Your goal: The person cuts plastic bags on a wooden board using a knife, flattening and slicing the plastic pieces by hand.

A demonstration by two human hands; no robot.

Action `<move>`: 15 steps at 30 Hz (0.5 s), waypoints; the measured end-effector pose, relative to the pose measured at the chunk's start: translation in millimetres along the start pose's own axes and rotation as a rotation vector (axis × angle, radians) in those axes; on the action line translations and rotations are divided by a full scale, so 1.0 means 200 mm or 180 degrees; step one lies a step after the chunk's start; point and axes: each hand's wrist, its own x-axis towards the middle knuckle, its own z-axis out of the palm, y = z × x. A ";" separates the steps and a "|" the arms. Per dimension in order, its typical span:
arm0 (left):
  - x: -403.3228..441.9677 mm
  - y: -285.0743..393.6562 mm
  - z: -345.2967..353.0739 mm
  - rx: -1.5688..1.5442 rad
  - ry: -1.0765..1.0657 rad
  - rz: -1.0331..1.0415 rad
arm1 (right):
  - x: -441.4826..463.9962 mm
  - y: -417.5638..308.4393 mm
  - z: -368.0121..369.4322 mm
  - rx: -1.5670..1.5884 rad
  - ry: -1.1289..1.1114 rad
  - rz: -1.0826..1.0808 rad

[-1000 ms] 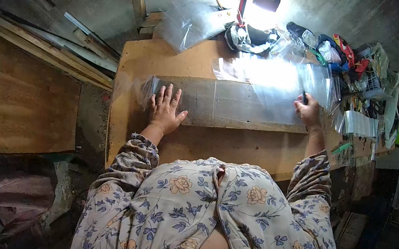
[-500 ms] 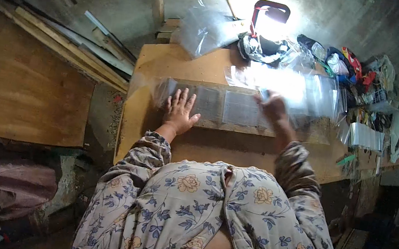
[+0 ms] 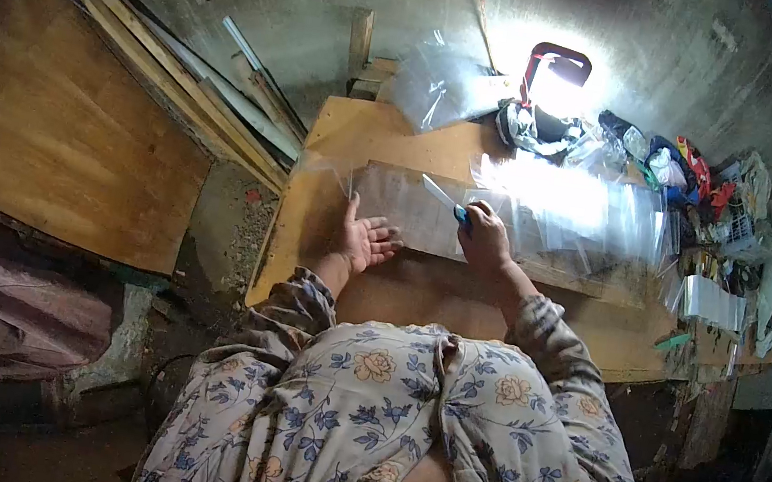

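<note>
My right hand grips a knife by its dark blue handle, with the pale blade pointing up and left above a long wooden board. My left hand is at the board's left front edge, palm turned up and fingers spread. Beside its thumb lies a thin piece of clear plastic film, past the board's left end. Just right of the knife, several clear plastic sheets lie overlapping on the board and the table, partly washed out by glare.
A bright lamp stands at the back of the wooden table. Left of it is a clear plastic bag. Crumpled bags, a stack of plastic strips and a green-handled tool are at the right. Wooden planks lean at the left.
My left hand has lifted off the board and turned palm up. My right hand has moved left and nearer, and the knife now shows clearly. The whole view has shifted slightly.
</note>
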 end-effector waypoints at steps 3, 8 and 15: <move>-0.05 0.16 0.08 -0.0316 -0.0808 -0.0507 | -0.05 -0.17 -0.26 0.0543 0.0253 -0.1063; -0.07 0.53 0.30 -0.1356 -0.1498 0.0084 | -0.23 -0.29 -0.52 0.1023 -0.0780 -0.1239; -0.22 0.73 0.44 0.0104 -0.2303 0.0782 | -0.33 -0.15 -0.34 0.0946 -0.1501 -0.0865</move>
